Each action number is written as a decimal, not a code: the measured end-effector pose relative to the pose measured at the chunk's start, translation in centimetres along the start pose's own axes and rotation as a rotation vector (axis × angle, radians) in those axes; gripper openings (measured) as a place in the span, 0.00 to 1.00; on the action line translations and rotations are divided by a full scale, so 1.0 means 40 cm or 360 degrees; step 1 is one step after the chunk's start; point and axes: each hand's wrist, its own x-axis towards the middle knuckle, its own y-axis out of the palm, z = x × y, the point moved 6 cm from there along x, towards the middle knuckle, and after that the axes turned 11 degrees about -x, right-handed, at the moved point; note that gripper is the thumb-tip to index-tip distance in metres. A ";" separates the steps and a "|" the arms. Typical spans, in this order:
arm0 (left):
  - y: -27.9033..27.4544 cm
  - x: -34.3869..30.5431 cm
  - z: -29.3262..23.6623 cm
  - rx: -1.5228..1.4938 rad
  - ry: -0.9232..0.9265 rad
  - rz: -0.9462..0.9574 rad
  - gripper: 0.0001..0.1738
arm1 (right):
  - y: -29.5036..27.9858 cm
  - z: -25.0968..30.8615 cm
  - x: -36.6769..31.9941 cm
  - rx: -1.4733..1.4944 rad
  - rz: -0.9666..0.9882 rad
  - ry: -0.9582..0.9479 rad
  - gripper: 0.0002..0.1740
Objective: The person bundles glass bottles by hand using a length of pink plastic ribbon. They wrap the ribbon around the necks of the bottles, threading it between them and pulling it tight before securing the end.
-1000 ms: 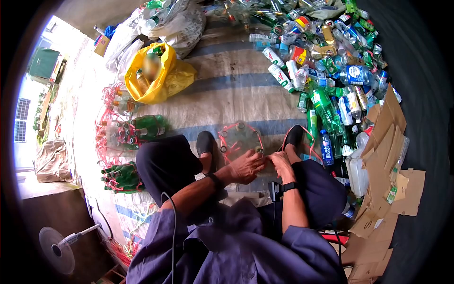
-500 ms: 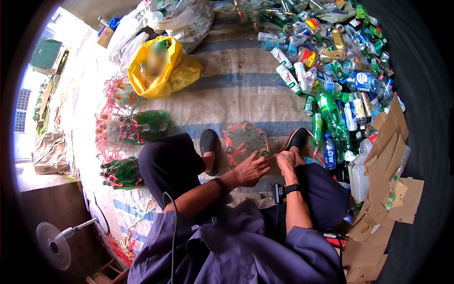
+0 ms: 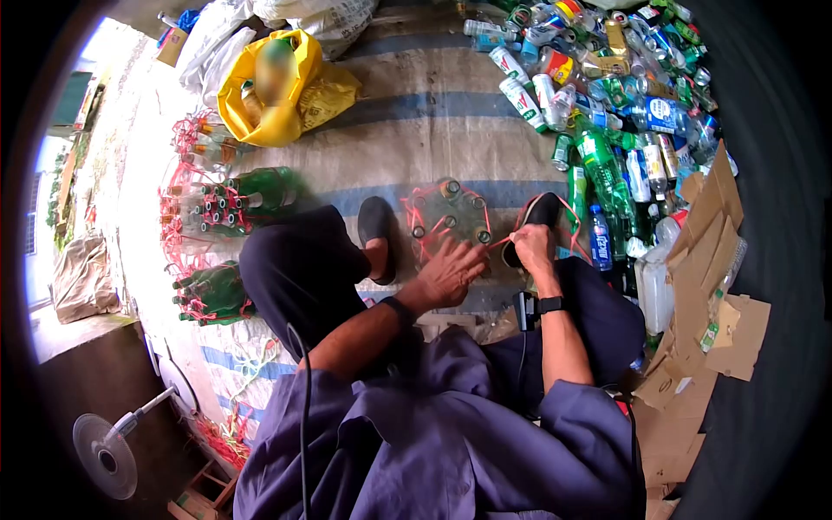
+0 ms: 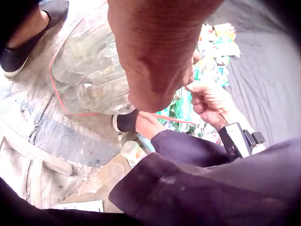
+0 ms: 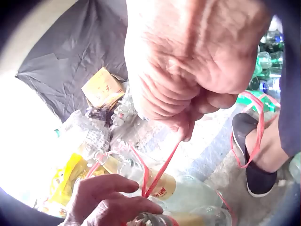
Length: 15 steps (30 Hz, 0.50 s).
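A bundle of clear glass bottles (image 3: 451, 210) stands mouths up between the person's feet, with a pink plastic strap (image 5: 162, 168) around it. The right hand (image 3: 533, 246) pinches the strap between thumb and curled fingers, just right of the bundle. From that pinch the strap runs taut down to the bottles; its loose end loops over by the right shoe. At the bundle's near side is the left hand (image 3: 452, 272), its fingers (image 5: 127, 207) extended over a bottle mouth and beside the strap. Its thumb is hidden in the right wrist view.
Bottles and cans (image 3: 607, 130) lie heaped at the right, beside torn cardboard (image 3: 685, 286). Strapped green bottles (image 3: 217, 291) lie left of the person's knee. Farther off are a yellow bag (image 3: 322, 104) and white sacks (image 3: 217, 52). A fan (image 3: 106, 455) stands at the lower left.
The right hand has moved away from the left hand, drawing the strap out to the right. The left hand's fingers have spread from their bunched position. The head view has shifted slightly.
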 end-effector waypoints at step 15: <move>0.022 -0.013 -0.007 0.0042 0.0008 -0.0137 0.23 | -0.113 0.329 -0.019 -0.0277 0.0174 -0.1047 0.09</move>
